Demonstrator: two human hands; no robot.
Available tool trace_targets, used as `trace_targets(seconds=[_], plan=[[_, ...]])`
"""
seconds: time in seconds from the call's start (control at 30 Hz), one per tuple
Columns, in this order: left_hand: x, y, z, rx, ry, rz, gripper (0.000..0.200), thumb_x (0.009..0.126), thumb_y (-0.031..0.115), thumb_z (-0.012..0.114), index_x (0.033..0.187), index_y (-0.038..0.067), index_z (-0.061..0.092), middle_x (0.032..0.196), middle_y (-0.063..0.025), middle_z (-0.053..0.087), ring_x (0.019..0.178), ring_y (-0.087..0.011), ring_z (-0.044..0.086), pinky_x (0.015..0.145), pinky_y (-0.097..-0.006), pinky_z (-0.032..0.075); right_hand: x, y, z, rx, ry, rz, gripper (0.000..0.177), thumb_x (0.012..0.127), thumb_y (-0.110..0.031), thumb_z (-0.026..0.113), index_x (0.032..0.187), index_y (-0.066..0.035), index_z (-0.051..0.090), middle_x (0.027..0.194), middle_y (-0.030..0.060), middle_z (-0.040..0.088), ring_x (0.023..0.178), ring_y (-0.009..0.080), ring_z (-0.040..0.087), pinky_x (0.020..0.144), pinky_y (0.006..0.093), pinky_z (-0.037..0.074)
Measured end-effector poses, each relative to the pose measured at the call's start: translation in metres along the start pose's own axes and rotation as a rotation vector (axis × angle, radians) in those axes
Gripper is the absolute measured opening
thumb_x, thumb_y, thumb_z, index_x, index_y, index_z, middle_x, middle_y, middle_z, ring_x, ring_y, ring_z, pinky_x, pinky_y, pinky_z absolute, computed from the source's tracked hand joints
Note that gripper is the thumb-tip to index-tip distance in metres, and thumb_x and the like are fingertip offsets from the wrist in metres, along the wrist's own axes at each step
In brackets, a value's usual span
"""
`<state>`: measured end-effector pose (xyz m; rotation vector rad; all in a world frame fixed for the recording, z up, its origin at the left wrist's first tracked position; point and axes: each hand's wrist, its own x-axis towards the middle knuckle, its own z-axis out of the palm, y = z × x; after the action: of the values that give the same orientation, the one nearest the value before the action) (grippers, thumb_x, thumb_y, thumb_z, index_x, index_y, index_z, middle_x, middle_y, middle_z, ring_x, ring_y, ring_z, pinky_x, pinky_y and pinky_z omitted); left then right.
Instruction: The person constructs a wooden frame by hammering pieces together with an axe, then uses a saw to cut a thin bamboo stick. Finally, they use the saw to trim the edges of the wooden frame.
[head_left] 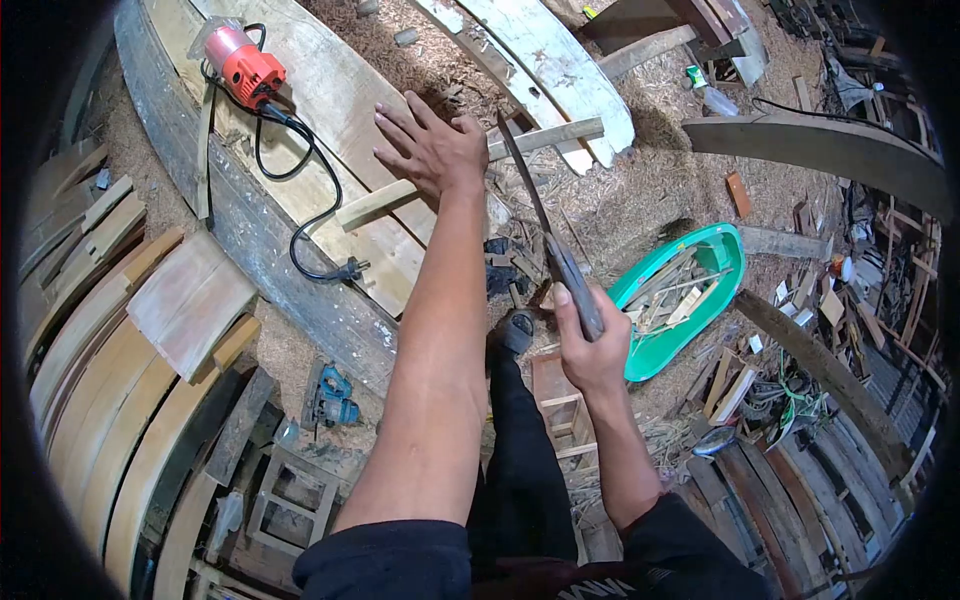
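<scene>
My left hand (435,147) lies with its fingers spread over a narrow wooden strip (375,203), which rests across a wide plank (330,110) and sticks out past its edge. In my right hand (598,338) is the dark handle of a handsaw (540,205), its long thin blade pointing up and away. The blade's far end is beside the strip, just right of my left hand; whether it touches the wood I cannot tell. On the plank at the upper left lies a red power tool (243,68) with a black cord and plug (350,268).
A green tub (727,290) of wood scraps stands at the right. A blue power tool (333,398) sits on the floor at the lower left. Stacked boards (110,400) fill the left side. Curved timbers (820,145) and loose wood lie at the right, with shavings on the floor.
</scene>
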<state>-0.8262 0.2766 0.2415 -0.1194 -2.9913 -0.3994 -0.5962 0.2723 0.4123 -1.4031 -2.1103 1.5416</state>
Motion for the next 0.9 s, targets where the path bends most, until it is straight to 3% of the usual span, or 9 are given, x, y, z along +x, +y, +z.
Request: trace_targets(seconds=[0.6,0.7,0.8,0.83,0.9], plan=[[0.000,0.001,-0.002,-0.005,-0.021,-0.027,0.063,0.083,0.032,0.047,0.143,0.012,0.045,0.157,-0.0252,0.022,0.149,-0.0326,0.015,0.116,-0.0623,0.008,-0.003,0.030,0.008,0.007,0.023,-0.044,0.032,0.092,-0.021,0.068,0.070,-0.003,0.054,0.054,0.0000,0.043,0.051,0.0057,0.039,0.045,0.0285,0.031],[-0.002,0.000,0.001,0.040,0.030,0.025,0.052,0.086,0.029,0.048,0.134,0.011,0.052,0.156,-0.0211,0.028,0.148,-0.0324,0.020,0.115,-0.0643,0.012,-0.011,0.038,0.008,0.055,0.028,-0.016,0.031,0.093,-0.022,0.068,0.071,-0.003,0.055,0.056,-0.0014,0.043,0.053,0.0054,0.039,0.047,0.0276,0.031],[0.015,-0.017,0.002,0.056,-0.055,0.536,0.040,0.088,0.027,0.050,0.123,0.011,0.059,0.147,-0.0152,0.043,0.143,-0.0327,0.030,0.112,-0.0673,0.015,-0.004,0.047,0.007,0.065,0.006,-0.023,0.030,0.095,-0.023,0.066,0.074,-0.003,0.057,0.061,-0.0041,0.045,0.058,0.0045,0.039,0.050,0.0259,0.031],[0.014,-0.017,0.004,-0.024,-0.031,0.548,0.031,0.089,0.027,0.051,0.110,0.011,0.067,0.126,-0.0111,0.061,0.133,-0.0317,0.044,0.115,-0.0641,0.012,-0.004,0.048,0.006,0.061,-0.001,-0.032,0.030,0.095,-0.023,0.066,0.074,-0.003,0.057,0.061,-0.0043,0.045,0.058,0.0045,0.039,0.050,0.0258,0.031],[0.006,-0.014,0.004,-0.141,-0.142,0.393,0.029,0.090,0.028,0.051,0.103,0.011,0.070,0.112,-0.0111,0.067,0.124,-0.0297,0.051,0.117,-0.0595,0.010,-0.005,0.050,0.007,0.051,-0.021,-0.055,0.030,0.094,-0.022,0.066,0.074,-0.003,0.057,0.061,-0.0047,0.046,0.058,0.0043,0.040,0.050,0.0258,0.031]])
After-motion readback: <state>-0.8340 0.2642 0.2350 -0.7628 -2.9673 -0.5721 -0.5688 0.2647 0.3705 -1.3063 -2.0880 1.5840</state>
